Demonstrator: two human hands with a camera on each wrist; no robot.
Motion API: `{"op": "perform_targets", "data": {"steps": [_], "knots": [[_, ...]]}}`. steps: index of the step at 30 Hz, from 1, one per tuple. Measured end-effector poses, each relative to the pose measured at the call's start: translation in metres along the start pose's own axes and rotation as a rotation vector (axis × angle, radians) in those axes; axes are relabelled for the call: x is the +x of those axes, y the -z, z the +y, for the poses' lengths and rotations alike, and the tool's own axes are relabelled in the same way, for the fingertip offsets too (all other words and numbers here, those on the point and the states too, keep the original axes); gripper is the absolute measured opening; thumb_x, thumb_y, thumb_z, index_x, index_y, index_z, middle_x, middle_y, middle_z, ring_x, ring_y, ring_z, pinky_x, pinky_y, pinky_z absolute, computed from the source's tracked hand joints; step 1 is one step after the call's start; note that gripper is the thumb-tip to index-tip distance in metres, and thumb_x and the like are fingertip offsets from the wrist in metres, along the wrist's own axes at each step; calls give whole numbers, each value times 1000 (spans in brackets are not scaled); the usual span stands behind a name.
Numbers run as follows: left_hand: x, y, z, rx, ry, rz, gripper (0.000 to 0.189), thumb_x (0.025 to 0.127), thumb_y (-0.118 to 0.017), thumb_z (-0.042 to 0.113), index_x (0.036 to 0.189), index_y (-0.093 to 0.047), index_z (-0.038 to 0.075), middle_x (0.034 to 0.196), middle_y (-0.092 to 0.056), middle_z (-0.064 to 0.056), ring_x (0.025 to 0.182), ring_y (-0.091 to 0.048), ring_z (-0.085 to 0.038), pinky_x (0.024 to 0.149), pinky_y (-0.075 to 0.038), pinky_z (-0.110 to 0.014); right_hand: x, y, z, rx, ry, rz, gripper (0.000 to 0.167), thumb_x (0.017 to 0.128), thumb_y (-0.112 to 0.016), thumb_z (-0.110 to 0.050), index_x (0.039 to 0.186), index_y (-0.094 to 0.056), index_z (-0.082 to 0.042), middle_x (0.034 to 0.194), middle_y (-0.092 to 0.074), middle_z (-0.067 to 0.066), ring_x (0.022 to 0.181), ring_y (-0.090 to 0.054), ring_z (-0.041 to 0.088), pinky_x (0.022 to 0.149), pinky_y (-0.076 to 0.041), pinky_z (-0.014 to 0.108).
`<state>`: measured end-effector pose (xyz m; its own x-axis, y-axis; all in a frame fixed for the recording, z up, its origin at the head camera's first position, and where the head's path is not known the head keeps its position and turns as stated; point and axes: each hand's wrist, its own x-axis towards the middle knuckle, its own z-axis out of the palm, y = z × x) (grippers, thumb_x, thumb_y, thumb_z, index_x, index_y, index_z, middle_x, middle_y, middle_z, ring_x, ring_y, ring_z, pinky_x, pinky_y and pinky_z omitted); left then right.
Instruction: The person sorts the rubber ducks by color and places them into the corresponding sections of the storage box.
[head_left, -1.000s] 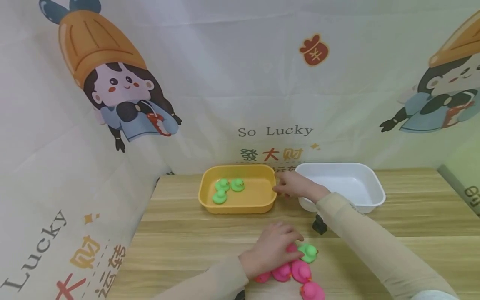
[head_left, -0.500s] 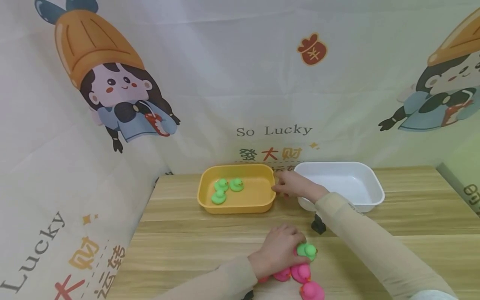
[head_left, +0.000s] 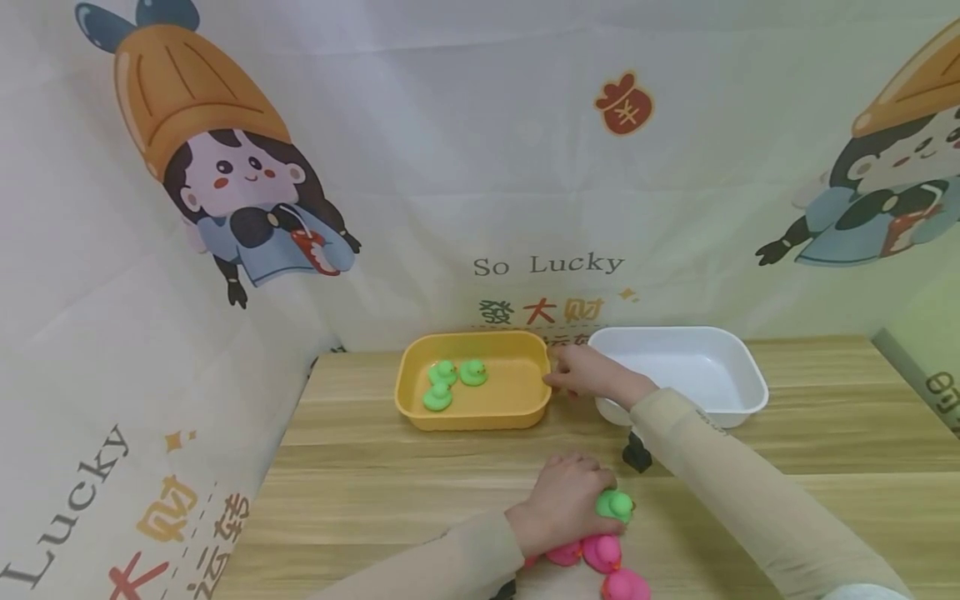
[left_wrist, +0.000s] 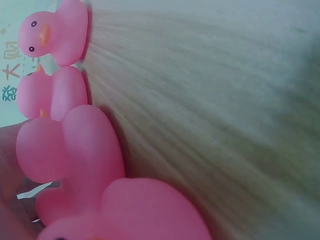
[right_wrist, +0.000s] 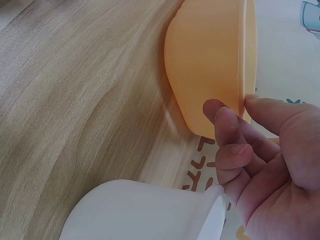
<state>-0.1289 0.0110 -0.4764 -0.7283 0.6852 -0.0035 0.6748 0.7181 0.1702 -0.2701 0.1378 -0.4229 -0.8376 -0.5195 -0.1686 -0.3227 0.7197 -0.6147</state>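
Observation:
My left hand [head_left: 564,505] grips a green rubber duck [head_left: 617,506], its fingers on the far side and its thumb on the near side. Several pink rubber ducks [head_left: 602,552] lie close together on the table by that hand, some partly hidden under it. They fill the left side of the left wrist view, where the green duck is out of sight. My right hand [head_left: 590,370] pinches the right end rim of a yellow tub [right_wrist: 210,55], with the thumb over the rim and fingers against the outer wall. In the tub sit 3 green ducks [head_left: 442,379].
A white tub [head_left: 738,410] stands right of the yellow one, partly behind my right forearm. A small black object [head_left: 637,452] shows beneath that forearm. The wooden table [head_left: 360,475] ends at a printed cloth backdrop [head_left: 450,183].
My left hand has moved slightly right, from over the pink ducks to the green duck, and its fingers have closed round it. My right hand has stayed at the yellow tub.

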Motion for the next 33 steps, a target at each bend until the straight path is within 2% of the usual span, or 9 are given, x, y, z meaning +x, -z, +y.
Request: {"op": "perform_targets", "data": {"steps": [3,6,10,14,20,23,26,29,33], "knots": [[-1,2,-1,-5,-5,0,40,87,-81,52,115,-76,24,109,-71,8,107,-60,-11,85,-45,-27,0,0,-1,0,-1,1,61,105,-62,-17,152,-38,13,81,-74,12,63,-66,28,55,-40,24],[-4,5,-3,-28,-19,18,40,88,-80,49,117,-76,22,111,-72,7,108,-61,-11,87,-46,-26,-1,0,-2,-1,1,1,60,104,-63,-16,152,-39,12,81,-74,13,62,-65,27,56,-40,25],[-10,10,-8,-49,-57,71,38,88,-81,48,115,-77,21,110,-74,9,108,-61,-10,90,-47,-25,0,0,-2,-1,8,3,59,104,-63,-16,151,-40,12,80,-74,13,60,-64,26,56,-41,25],[-15,16,-14,-74,-99,118,36,89,-81,47,113,-76,21,109,-74,11,107,-59,-9,94,-46,-26,1,0,-1,-4,10,1,60,104,-62,-16,152,-39,12,80,-74,12,62,-65,29,57,-41,26],[-23,26,-28,-101,-121,124,36,91,-79,45,117,-75,19,115,-74,9,116,-61,-11,101,-46,-28,1,0,-1,6,15,-2,60,105,-62,-16,153,-38,12,83,-75,13,66,-67,35,57,-42,26],[-28,34,-37,-110,-118,128,38,91,-80,42,119,-75,17,117,-74,6,113,-61,-13,99,-46,-28,1,0,-1,7,19,1,59,105,-62,-15,152,-39,12,84,-75,13,66,-67,34,56,-42,26],[-33,44,-46,-125,-88,140,39,91,-81,39,121,-74,16,118,-74,3,106,-58,-14,92,-44,-27,1,0,0,10,18,6,56,105,-62,-15,151,-42,10,85,-76,13,65,-67,33,56,-41,26],[-37,53,-56,-110,-61,175,42,89,-83,37,122,-74,14,116,-74,1,102,-57,-16,88,-44,-28,1,0,1,8,13,8,57,104,-62,-15,151,-41,11,85,-76,13,64,-67,31,55,-41,25],[-40,65,-71,-104,-33,223,41,87,-85,35,121,-75,13,113,-75,-1,101,-58,-19,89,-47,-34,1,-2,1,2,0,3,60,104,-62,-16,152,-39,12,84,-75,13,61,-64,25,54,-39,24]]}}
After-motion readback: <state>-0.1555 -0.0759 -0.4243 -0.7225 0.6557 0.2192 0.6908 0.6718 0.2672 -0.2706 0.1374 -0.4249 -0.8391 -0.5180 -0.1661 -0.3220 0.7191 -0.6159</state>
